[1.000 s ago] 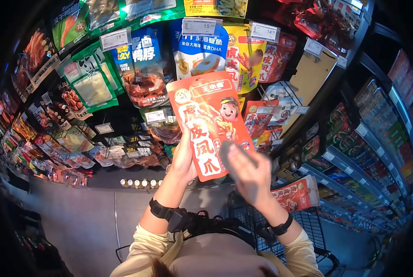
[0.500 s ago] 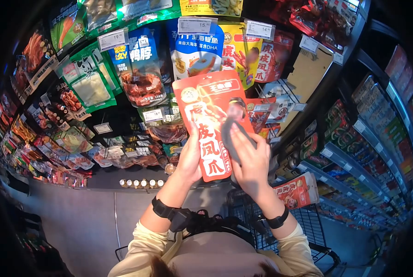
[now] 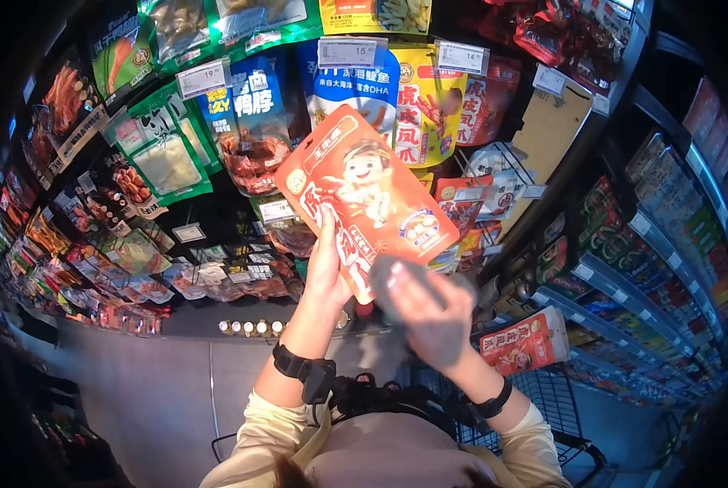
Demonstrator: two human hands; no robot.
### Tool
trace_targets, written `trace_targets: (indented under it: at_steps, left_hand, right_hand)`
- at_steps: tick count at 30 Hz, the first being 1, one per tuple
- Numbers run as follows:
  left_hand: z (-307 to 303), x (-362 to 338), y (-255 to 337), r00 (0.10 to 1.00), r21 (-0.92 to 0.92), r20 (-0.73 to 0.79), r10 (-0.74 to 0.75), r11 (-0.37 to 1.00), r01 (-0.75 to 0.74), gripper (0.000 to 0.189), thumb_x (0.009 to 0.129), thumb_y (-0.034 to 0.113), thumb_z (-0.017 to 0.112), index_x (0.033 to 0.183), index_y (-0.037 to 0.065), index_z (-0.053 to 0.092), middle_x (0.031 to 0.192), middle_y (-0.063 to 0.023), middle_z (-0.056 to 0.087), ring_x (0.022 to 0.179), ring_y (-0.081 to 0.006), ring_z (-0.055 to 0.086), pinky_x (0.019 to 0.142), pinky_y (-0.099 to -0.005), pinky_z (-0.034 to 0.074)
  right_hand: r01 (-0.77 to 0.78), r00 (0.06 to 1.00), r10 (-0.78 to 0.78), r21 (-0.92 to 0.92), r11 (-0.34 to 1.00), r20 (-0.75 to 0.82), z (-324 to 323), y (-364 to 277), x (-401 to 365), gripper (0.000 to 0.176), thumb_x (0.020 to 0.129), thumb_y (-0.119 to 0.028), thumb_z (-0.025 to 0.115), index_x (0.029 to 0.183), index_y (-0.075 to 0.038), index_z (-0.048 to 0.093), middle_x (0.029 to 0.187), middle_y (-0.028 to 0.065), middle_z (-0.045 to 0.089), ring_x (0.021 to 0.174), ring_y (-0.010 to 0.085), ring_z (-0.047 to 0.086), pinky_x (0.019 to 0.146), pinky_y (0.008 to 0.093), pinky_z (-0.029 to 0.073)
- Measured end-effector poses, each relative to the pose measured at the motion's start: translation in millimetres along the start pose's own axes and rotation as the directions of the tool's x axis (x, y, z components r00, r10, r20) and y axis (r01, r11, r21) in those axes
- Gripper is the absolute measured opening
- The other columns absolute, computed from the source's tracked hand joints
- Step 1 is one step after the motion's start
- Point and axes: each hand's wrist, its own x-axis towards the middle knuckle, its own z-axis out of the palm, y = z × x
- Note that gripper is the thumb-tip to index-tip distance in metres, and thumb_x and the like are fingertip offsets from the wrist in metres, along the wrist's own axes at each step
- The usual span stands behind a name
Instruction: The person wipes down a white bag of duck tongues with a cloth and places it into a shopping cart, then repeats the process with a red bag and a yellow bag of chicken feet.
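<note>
A red snack pouch (image 3: pixel 396 199) with a cartoon figure and white lettering leans to the left in front of the shelf. My left hand (image 3: pixel 328 264) grips its lower left edge, thumb on the front. My right hand (image 3: pixel 441 313), smeared by motion, has its fingers over a dark grey cloth (image 3: pixel 392 293). That cloth overlaps the pouch's bottom corner in this view. Below and right of my right hand, another red pouch (image 3: pixel 523 342) stands up out of the black wire cart (image 3: pixel 555 398).
Hanging snack packs fill the shelf ahead, among them a green pack (image 3: pixel 165 154), a blue duck-neck pack (image 3: pixel 250 130) and a yellow pouch (image 3: pixel 429 106). Price tags (image 3: pixel 352 53) stick out in front. A rack of packets (image 3: pixel 649 236) runs along the right. Grey floor (image 3: pixel 152 366) lies below.
The pouch has tilted to the left, uncovering its cartoon figure. My right hand and the cloth have moved down from the pouch's middle to its bottom corner.
</note>
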Motion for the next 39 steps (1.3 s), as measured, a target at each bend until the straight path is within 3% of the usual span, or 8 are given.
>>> trace_targets:
  at_steps: [15,17,19,22,25,30,34,39]
  left_hand:
    - [-24,-4,-27,0.641,-0.212,0.732,-0.231,0.817,0.536,0.049,0.099,0.037,0.038,0.131,0.0,0.037,0.097,-0.0124,0.056,0.092,-0.0242,0.056,0.085,-0.0298,0.048]
    - [-58,-13,-37,0.923,0.874,0.384,-0.033,0.335,-0.352,0.054,0.1,0.036,0.035,0.141,0.002,0.027,0.123,-0.0158,0.052,0.123,-0.0247,0.044,0.101,-0.035,0.04]
    - [-68,-28,-45,0.96,0.883,0.265,0.091,0.377,-0.279,0.058,0.098,0.035,0.042,0.143,0.003,0.028,0.142,-0.017,0.039,0.14,-0.0254,0.022,0.112,-0.0392,0.028]
    - [-25,-23,-24,0.598,-0.144,0.782,-0.177,0.882,0.449,0.029,0.1,0.019,0.04,0.119,0.001,0.053,0.105,-0.0074,0.062,0.096,-0.0212,0.061,0.08,-0.0309,0.051]
    - [3,-30,-9,0.927,0.883,0.375,-0.001,0.306,-0.357,0.036,0.096,0.024,0.047,0.121,-0.002,0.05,0.108,-0.0151,0.062,0.099,-0.0267,0.061,0.08,-0.0291,0.052]
    - [-19,-43,-32,0.943,0.856,0.273,0.188,0.399,-0.328,0.027,0.097,0.02,0.045,0.117,0.006,0.057,0.107,-0.0048,0.063,0.103,-0.0213,0.059,0.089,-0.0302,0.049]
    - [-14,-39,-23,0.714,-0.042,0.625,-0.314,0.9,0.433,0.047,0.097,0.045,0.041,0.101,-0.001,0.053,0.066,-0.0118,0.055,0.05,-0.0186,0.052,0.051,-0.025,0.043]
    - [-4,-56,-24,0.976,0.23,0.14,-0.169,0.964,0.134,0.051,0.096,0.05,0.04,0.103,0.001,0.052,0.057,-0.0082,0.047,0.039,-0.0131,0.04,0.039,-0.0233,0.033]
  right_hand:
    - [0.129,0.991,-0.119,0.207,0.97,-0.058,-12,-34,33,0.057,0.071,-0.015,0.067,0.127,-0.014,0.058,0.137,0.0002,0.054,0.112,0.0253,0.051,0.091,0.0371,0.037]
    - [0.137,0.991,-0.136,0.101,0.985,-0.017,-17,-29,46,0.057,0.069,-0.012,0.068,0.125,-0.01,0.058,0.134,0.0017,0.056,0.113,0.0267,0.05,0.094,0.0388,0.036]
    - [-0.014,0.998,0.007,0.1,0.995,0.068,-23,-10,61,0.064,0.07,-0.016,0.067,0.132,-0.012,0.054,0.14,-0.0009,0.051,0.11,0.0257,0.051,0.089,0.0379,0.037]
    - [-0.028,0.999,0.032,0.192,0.981,-0.018,-13,3,52,0.065,0.068,-0.012,0.068,0.132,-0.011,0.054,0.14,-0.0001,0.051,0.11,0.0263,0.051,0.089,0.038,0.038]
    - [0.102,0.994,-0.107,0.126,0.987,0.03,-13,-21,33,0.05,0.078,-0.018,0.06,0.128,-0.017,0.057,0.138,-0.0052,0.053,0.11,0.0214,0.052,0.087,0.0324,0.038]
    - [0.16,0.987,-0.162,0.095,0.982,0.005,-25,-22,61,0.052,0.078,-0.016,0.058,0.129,-0.016,0.056,0.139,-0.0035,0.052,0.111,0.0209,0.052,0.087,0.0316,0.038]
    - [0.011,0.999,-0.016,0.151,0.988,0.034,-32,17,69,0.065,0.065,-0.012,0.066,0.129,-0.01,0.056,0.14,0.0006,0.051,0.108,0.0279,0.052,0.089,0.041,0.038]
    - [0.081,0.995,-0.088,0.123,0.989,0.052,-31,2,46,0.054,0.072,-0.015,0.065,0.125,-0.011,0.06,0.137,0.0001,0.054,0.107,0.0255,0.053,0.087,0.0367,0.039]
